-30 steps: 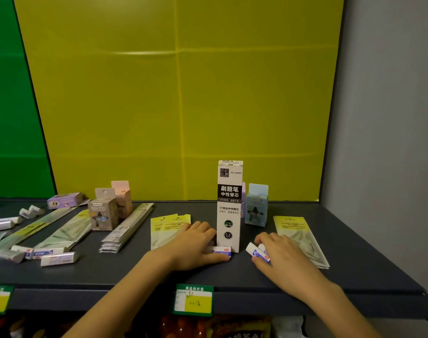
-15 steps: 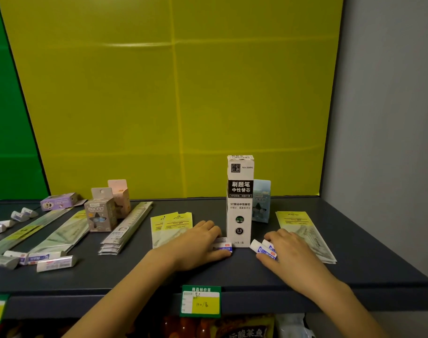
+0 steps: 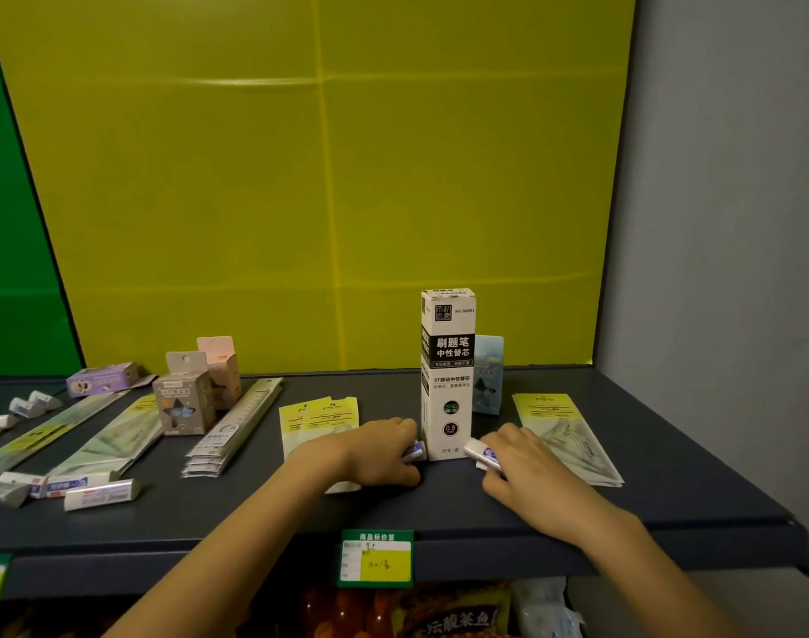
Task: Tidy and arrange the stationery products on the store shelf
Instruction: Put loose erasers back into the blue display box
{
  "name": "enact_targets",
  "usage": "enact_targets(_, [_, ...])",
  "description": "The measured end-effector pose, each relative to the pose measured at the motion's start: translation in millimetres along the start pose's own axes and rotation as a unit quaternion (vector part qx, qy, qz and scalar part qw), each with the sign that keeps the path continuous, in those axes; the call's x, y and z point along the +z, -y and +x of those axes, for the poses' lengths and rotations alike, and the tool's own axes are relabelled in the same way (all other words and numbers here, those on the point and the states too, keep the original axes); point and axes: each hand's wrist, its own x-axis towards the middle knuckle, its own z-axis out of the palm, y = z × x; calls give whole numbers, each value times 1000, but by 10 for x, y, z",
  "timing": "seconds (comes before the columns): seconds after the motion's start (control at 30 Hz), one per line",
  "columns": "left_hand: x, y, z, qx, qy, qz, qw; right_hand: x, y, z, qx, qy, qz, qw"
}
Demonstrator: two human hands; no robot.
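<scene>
A tall white and black refill box [image 3: 447,375] stands upright on the dark shelf [image 3: 669,490]. My left hand [image 3: 375,451] lies on the shelf just left of the box, fingers curled over a small white and purple eraser [image 3: 415,452] that touches the box's foot. My right hand [image 3: 527,467] rests to the right of the box, holding a pair of white erasers [image 3: 483,452] under its fingertips. A pale blue box [image 3: 487,375] stands behind the tall one, partly hidden. Yellow-topped flat packets [image 3: 317,414] lie beneath my left wrist.
More yellow-topped packets [image 3: 566,430] lie to the right. On the left are a stack of rulers [image 3: 234,428], grey [image 3: 183,400] and pink [image 3: 220,370] boxes, a purple box [image 3: 101,378], long green packets [image 3: 103,446] and loose erasers [image 3: 101,494]. A grey wall [image 3: 725,269] bounds the right.
Both hands have slid inward towards the tall box, bringing their erasers close to its foot. The camera has shifted a little to the left.
</scene>
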Motion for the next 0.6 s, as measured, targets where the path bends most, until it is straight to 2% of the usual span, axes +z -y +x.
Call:
enact_targets(0.13, [13, -19, -44, 7, -32, -2, 999, 23, -27, -22, -21, -8, -23, 999])
enact_targets(0.37, [-89, 93, -381, -4, -137, 38, 990, -191, 69, -185, 7, -82, 38, 996])
enact_targets(0.47, [-194, 192, -639, -16, -206, 14, 978, -320, 213, -276, -37, -99, 87, 991])
enact_targets(0.6, [-300, 382, -1101, -71, -303, -13, 950, -440, 524, -275, -100, -80, 134, 983])
